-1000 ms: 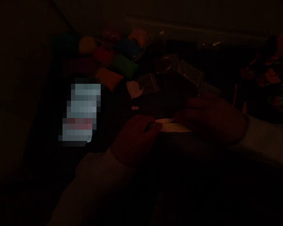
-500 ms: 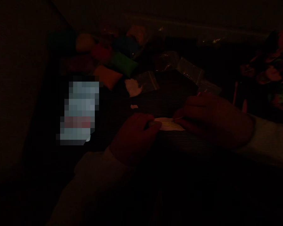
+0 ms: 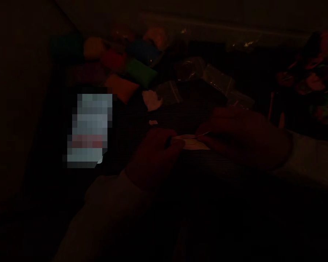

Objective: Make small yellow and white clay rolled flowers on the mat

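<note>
The scene is very dark. A pale yellowish flat strip (image 3: 195,144), perhaps clay, lies between my hands on a dark ribbed surface (image 3: 142,160). At its left end, my left hand (image 3: 157,154) is closed, thumb and forefinger pinching it. Over the right end, my right hand (image 3: 240,136) is closed in a pinch. A thin pale line (image 3: 206,134) shows at its fingertips, touching the strip's upper edge; I cannot tell whether it is a thin tool or an edge of the strip. Beyond my left hand lie a small pale scrap (image 3: 153,123) and a white lump (image 3: 152,100).
A lit phone-like screen (image 3: 90,131), blurred out, lies left of my left hand. Coloured packets, including a green packet (image 3: 140,72) and an orange packet (image 3: 122,88), are heaped behind. Clear bags (image 3: 218,79) lie farther right. Coloured flower-like shapes (image 3: 315,82) stand at far right.
The view has shifted a little, moving everything slightly left. My right fingertips sit a bit closer to my left hand, and the thin pale line tilts more. Both hands keep their pinch.
</note>
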### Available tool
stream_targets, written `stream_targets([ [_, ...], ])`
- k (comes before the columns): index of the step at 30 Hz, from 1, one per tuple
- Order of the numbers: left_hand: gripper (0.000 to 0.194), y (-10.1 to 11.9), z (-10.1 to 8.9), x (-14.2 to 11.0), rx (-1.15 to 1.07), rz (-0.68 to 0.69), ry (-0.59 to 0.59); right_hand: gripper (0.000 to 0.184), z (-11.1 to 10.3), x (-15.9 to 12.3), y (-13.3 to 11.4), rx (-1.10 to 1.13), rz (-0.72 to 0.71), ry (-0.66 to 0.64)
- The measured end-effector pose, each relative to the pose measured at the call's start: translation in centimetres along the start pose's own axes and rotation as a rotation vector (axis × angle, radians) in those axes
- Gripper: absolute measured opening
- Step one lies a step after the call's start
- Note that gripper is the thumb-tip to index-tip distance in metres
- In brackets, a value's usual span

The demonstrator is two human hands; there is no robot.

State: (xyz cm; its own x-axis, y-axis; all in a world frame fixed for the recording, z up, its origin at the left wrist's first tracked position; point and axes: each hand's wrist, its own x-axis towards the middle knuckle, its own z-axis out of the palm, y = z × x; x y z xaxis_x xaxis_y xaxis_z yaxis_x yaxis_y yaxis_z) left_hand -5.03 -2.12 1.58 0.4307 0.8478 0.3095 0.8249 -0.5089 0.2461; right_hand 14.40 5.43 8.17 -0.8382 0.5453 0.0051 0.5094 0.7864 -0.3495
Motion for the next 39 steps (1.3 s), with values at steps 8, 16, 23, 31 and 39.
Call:
stream_targets([
  [8, 0.021, -0.1, 0.3, -0.2, -0.029, 0.008, 0.02, 0.02, -1.0, 2.1, -1.5, 0.022, 0.013, -0.003],
  [16, 0.022, 0.0, 0.3, -0.2, -0.023, -0.026, 0.001, 0.02, -1.3, 2.4, -1.7, 0.069, 0.014, 0.01],
  [23, 0.022, -0.1, 0.3, -0.2, 0.001, 0.021, 0.028, 0.017, -0.3, 0.6, -0.6, 0.057, 0.022, 0.005],
  [31, 0.019, -0.1, 0.4, -0.3, -0.061, 0.013, 0.034, 0.018, 0.4, -0.4, 0.2, 0.098, 0.061, -0.018],
  [39, 0.025, 0.0, 0.4, -0.2, -0.055, -0.003, 0.021, 0.018, 0.6, -0.7, 0.6, 0.112, 0.085, -0.06],
])
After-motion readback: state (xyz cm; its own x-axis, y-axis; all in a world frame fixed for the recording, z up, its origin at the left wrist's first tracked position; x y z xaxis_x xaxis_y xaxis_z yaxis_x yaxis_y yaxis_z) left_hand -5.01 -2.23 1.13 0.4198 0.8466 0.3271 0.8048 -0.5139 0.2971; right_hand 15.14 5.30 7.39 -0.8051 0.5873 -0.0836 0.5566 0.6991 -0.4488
